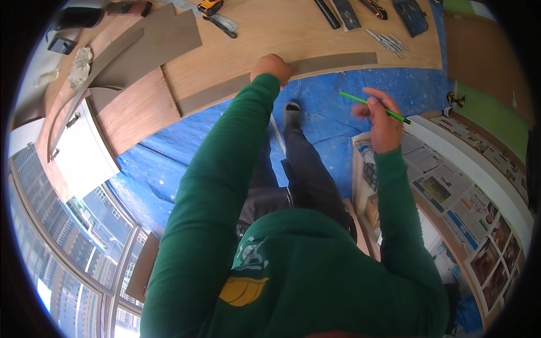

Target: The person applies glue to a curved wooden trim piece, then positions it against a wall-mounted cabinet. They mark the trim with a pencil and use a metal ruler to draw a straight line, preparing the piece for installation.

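Observation:
A long grey-brown strip (338,62) lies along the near edge of the plywood worktop (270,28). My left hand (273,67) is closed over the strip and the worktop's edge, with the fingers curled on top. To the right, over the blue sheet, my right hand (384,121) holds a bright green pencil (389,112) apart from the strip. The pencil slants, one end toward the worktop and the dark end toward the right. Fingers of the right hand are partly blurred by motion.
Larger grey-brown sheet pieces (152,53) lie on the left. At the back are a yellow-and-black tool (210,7), a black tube (327,14), a dark pouch (410,17) and several thin metal rods (389,44). Blue sheeting (321,101) covers the floor; newspapers (439,174) cover a right-hand surface.

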Demonstrator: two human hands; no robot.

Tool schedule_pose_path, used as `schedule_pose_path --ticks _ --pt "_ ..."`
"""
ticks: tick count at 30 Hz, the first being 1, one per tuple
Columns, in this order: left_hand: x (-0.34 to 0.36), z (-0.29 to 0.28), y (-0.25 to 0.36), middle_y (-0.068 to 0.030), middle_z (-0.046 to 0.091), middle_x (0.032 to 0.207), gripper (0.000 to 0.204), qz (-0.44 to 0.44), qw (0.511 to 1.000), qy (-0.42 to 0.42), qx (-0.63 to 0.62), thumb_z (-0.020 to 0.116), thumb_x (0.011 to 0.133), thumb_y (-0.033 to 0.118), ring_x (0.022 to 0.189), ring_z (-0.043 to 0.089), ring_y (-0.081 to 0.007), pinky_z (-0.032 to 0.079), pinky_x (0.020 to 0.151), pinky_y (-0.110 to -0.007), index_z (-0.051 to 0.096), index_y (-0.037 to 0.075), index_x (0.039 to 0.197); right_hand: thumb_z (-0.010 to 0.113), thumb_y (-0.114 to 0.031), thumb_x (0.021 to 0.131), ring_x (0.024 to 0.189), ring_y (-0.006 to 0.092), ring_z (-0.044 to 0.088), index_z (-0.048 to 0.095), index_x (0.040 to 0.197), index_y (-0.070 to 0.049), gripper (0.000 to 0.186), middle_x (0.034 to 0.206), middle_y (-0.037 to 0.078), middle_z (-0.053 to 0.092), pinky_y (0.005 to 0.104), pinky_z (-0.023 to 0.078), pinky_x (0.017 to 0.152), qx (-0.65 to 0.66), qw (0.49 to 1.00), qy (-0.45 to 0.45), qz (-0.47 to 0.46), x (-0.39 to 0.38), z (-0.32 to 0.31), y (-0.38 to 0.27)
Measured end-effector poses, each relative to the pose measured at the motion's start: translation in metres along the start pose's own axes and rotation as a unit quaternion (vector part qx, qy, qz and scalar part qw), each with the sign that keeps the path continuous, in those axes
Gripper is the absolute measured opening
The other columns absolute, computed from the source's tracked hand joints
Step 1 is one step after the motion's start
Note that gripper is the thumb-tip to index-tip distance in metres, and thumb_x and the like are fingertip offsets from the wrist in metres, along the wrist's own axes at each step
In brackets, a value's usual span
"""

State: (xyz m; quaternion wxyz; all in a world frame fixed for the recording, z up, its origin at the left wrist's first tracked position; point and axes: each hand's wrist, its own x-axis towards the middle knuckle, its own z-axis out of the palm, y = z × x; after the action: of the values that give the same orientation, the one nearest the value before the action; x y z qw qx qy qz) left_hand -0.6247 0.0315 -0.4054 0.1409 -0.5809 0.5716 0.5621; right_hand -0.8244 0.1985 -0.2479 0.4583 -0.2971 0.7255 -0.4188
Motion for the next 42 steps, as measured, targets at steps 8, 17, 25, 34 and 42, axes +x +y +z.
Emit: schedule_pose_path --ticks 8,17,25,34,42 --pt "0.007 0.004 0.001 -0.0063 0.075 0.072 0.039 -0.009 1.0 0.011 -0.001 0.067 0.09 0.039 0.065 0.075 -0.0154 0.059 0.065 -0.032 0.075 0.003 0.077 0.067 -0.013 0.1 0.08 0.0126 0.065 0.068 0.113 0.0 0.02 0.092 0.009 0.073 0.0277 0.053 0.074 0.029 0.983 -0.165 -0.076 0.087 0.009 0.07" --pt "0.003 0.005 0.004 -0.0088 0.074 0.07 0.037 -0.023 0.998 0.046 -0.032 0.072 0.085 0.036 0.061 0.074 -0.0167 0.058 0.058 -0.028 0.074 0.001 0.074 0.074 -0.007 0.095 0.085 0.0093 0.066 0.069 0.107 0.002 0.015 0.09 0.006 0.072 0.026 0.055 0.072 -0.015 0.959 -0.244 -0.146 0.162 0.061 0.125" --pt "0.002 0.01 -0.001 -0.0097 0.074 0.069 0.038 -0.004 0.997 0.062 -0.034 0.072 0.086 0.035 0.061 0.074 -0.0174 0.06 0.063 -0.03 0.075 -0.001 0.072 0.073 -0.004 0.094 0.074 0.0065 0.062 0.07 0.101 0.001 0.009 0.086 0.003 0.071 0.0242 0.052 0.065 -0.095 0.94 -0.241 -0.223 0.165 0.067 0.147" --pt "0.004 0.011 -0.004 -0.0107 0.074 0.07 0.038 -0.003 0.997 0.065 -0.047 0.074 0.086 0.035 0.062 0.074 -0.0179 0.06 0.062 -0.03 0.074 -0.001 0.074 0.074 -0.004 0.093 0.07 0.0056 0.059 0.071 0.096 0.001 0.006 0.082 0.002 0.071 0.0241 0.049 0.061 -0.136 0.927 -0.226 -0.267 0.165 0.072 0.146" --pt "0.003 0.011 -0.005 -0.0105 0.074 0.07 0.037 0.001 0.997 0.066 -0.051 0.074 0.086 0.034 0.062 0.074 -0.0177 0.06 0.062 -0.03 0.074 -0.001 0.074 0.078 -0.014 0.089 0.066 0.0174 0.068 0.072 0.094 -0.002 0.014 0.078 0.009 0.073 0.0323 0.055 0.062 -0.126 0.934 -0.213 -0.259 0.165 0.075 0.146"
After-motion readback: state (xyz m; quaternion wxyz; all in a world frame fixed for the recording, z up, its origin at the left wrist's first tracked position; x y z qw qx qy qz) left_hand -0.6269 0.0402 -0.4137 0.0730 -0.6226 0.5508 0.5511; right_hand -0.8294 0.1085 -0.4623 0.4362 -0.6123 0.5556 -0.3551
